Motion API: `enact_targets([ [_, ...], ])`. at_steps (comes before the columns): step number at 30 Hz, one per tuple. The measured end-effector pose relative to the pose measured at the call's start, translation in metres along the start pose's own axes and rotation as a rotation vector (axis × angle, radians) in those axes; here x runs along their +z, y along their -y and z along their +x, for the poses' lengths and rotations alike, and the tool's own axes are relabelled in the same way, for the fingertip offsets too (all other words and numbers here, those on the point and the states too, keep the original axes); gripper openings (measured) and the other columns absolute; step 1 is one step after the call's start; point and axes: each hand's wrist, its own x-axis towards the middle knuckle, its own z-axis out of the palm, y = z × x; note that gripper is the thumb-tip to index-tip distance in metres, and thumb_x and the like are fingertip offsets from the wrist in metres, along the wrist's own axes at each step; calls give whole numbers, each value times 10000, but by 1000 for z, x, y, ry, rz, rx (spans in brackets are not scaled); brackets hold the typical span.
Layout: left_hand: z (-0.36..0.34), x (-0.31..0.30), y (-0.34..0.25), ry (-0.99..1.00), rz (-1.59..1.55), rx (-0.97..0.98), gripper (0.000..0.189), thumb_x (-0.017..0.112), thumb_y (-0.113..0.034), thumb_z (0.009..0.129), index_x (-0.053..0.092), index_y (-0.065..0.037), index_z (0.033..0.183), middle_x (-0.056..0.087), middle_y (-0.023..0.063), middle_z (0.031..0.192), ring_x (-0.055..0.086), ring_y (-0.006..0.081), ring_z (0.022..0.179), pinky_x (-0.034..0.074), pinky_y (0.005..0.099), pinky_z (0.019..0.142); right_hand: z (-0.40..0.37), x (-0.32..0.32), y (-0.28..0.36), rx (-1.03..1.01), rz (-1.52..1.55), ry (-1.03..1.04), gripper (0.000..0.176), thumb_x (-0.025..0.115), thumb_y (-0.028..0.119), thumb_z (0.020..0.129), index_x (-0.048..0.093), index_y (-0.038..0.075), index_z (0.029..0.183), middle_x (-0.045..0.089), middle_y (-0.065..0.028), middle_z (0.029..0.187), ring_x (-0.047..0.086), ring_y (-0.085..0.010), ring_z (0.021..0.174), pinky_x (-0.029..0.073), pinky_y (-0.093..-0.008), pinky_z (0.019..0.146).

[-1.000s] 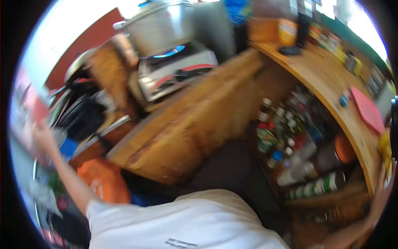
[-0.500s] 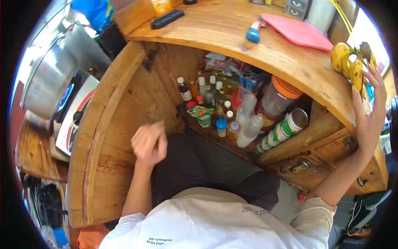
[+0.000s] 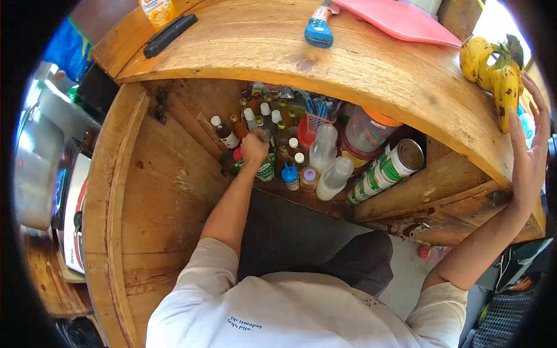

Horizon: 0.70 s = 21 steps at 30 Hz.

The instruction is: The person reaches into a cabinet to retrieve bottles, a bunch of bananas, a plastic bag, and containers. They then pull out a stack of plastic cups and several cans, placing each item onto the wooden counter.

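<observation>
My left hand point(image 3: 254, 147) reaches into the open cabinet, fingers curled among the bottles; what it grips, if anything, is hidden. Below it sits a green seasoning packet point(image 3: 266, 168), partly covered by the hand. A dark bottle with a white cap point(image 3: 225, 133) stands to the left, and more white-capped bottles point(image 3: 250, 119) are just behind. My right hand point(image 3: 529, 136) rests with fingers spread against the counter's right edge, beside a bunch of spotted bananas point(image 3: 503, 87).
The wooden cabinet door point(image 3: 162, 214) hangs open on the left. Right of the bottles are clear plastic bottles point(image 3: 336, 177), an orange-lidded jar point(image 3: 368, 136) and a tilted green-and-white can point(image 3: 386, 171). A blue-handled tool point(image 3: 319, 32) and pink board point(image 3: 397, 20) lie on the counter.
My left hand has moved from beside the door, forward into the cabinet among the bottles. The view has come closer to the cabinet. My right hand stays by the bananas.
</observation>
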Motion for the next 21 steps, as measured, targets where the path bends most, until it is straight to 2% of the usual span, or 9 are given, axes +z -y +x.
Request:
enact_targets([
  [1,7,6,-2,18,22,28,451,801,-258,839,702,-75,1240,751,200,1105,720,405,1025,577,491,880,3,5,-3,3,49,-22,630,802,340,890,573,-7,1363,609,-191,1301,584,-346,1217,473,-462,1039],
  [2,14,13,-2,27,16,32,451,801,-258,839,702,-75,1240,751,200,1105,720,405,1025,577,491,880,19,9,14,492,-62,-164,643,805,356,888,571,0,1369,608,-190,1301,584,-347,1217,468,-473,1045],
  [4,24,26,-2,43,7,181,542,827,-309,826,670,-82,1293,747,197,1119,719,396,1034,578,491,891,20,5,21,975,-191,-308,655,807,372,885,568,7,1374,607,-188,1301,584,-348,1217,463,-485,1050],
  [6,33,46,2,60,-26,263,525,830,-312,826,681,-65,1264,749,205,1096,724,392,1021,579,484,875,-3,-11,10,182,-43,74,687,792,424,891,557,27,1401,598,-187,1318,584,-344,1220,436,-512,1092],
  [8,42,70,10,77,-59,346,510,833,-315,826,691,-47,1236,750,214,1073,728,388,1008,581,476,859,-9,-15,3,176,-106,91,576,745,352,924,579,62,1394,601,-151,1371,557,-307,1287,405,-471,1129],
  [10,50,89,15,219,-313,93,451,833,-296,832,706,-9,1156,748,235,997,737,388,943,579,462,804,-11,-16,2,167,-167,103,477,699,279,958,602,96,1388,603,-115,1423,529,-270,1353,375,-430,1167],
  [13,53,99,21,123,-238,241,423,836,-290,832,705,18,1090,739,242,914,733,400,869,568,458,759,-11,-16,5,193,-147,95,461,685,286,963,614,101,1380,620,-112,1398,542,-268,1334,378,-424,1163],
  [18,37,89,22,127,-961,44,186,722,-140,978,678,14,1071,693,45,862,629,99,751,559,310,634,-7,-11,14,210,-94,42,418,687,275,950,647,103,1329,669,-98,1308,586,-216,1259,384,-408,1156],
  [21,35,47,16,87,-851,194,185,697,-142,1003,666,4,1112,682,9,908,612,78,743,545,260,627,-7,-11,16,199,-88,20,402,692,279,949,651,105,1310,683,-79,1274,603,-179,1216,392,-397,1145],
])
